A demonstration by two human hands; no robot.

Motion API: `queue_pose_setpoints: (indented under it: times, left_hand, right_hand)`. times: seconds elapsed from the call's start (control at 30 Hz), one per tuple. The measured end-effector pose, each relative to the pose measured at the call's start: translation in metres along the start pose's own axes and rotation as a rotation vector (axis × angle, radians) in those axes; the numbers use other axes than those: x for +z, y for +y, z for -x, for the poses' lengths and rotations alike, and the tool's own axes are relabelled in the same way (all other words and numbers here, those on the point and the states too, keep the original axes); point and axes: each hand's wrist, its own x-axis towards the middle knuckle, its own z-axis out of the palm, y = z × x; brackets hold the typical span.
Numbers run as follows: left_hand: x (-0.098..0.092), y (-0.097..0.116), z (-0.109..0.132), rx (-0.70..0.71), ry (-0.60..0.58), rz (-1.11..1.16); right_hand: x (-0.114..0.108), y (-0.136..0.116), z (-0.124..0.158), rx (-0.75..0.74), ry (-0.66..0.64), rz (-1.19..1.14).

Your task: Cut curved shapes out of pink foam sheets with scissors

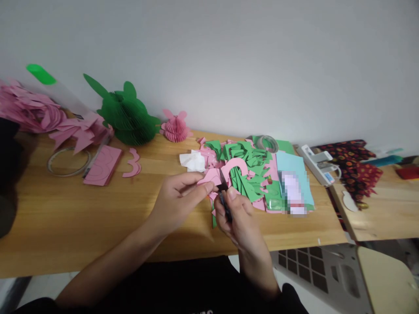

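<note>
My left hand (179,196) pinches a piece of pink paper (209,176) between thumb and fingers. My right hand (238,214) is closed round the dark handles of a pair of scissors (225,205). The blades lie across the pink paper, and a curved pink strip (238,165) stands out beyond them. Right behind both hands spreads a heap of green scraps (248,157) mixed with pink ones. A crumpled white tissue (192,160) lies just past my left fingertips.
At the left are a stack of pink sheets with drawn curves (104,163), a scalloped pink cutout (132,163) and a tape roll (52,162). A green honeycomb paper figure (129,117) and a small pink one (176,127) stand by the wall. A power strip (317,165) lies right.
</note>
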Motion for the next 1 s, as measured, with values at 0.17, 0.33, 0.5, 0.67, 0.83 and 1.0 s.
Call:
queue_pose_setpoints:
  times: [0.17, 0.33, 0.5, 0.67, 0.83, 1.0]
  left_hand:
    - [-0.0007, 0.0023, 0.0000, -0.005, -0.001, 0.029]
    - [-0.0007, 0.0014, -0.0004, -0.001, 0.004, 0.053]
    - [-0.0015, -0.0001, 0.0004, -0.002, 0.003, 0.111]
    - [-0.0032, -0.0023, 0.0006, 0.007, -0.020, 0.178]
    - [-0.0028, -0.0043, 0.0016, 0.020, -0.019, 0.209]
    - [-0.0019, -0.0027, 0.0014, 0.011, -0.006, 0.191]
  right_hand:
    - [-0.0028, 0.0010, 0.0002, 0.001, -0.009, 0.020]
    - [-0.0033, 0.0006, -0.0005, -0.006, -0.024, 0.024]
    - [-0.0032, 0.0006, 0.0010, -0.002, -0.041, 0.035]
    - [-0.0031, -0.0002, 0.0017, 0.000, -0.048, 0.052]
    - [-0.0014, -0.0015, 0.0012, 0.002, -0.049, 0.065]
    - [-0.0019, -0.0009, 0.0004, 0.008, -0.041, 0.100]
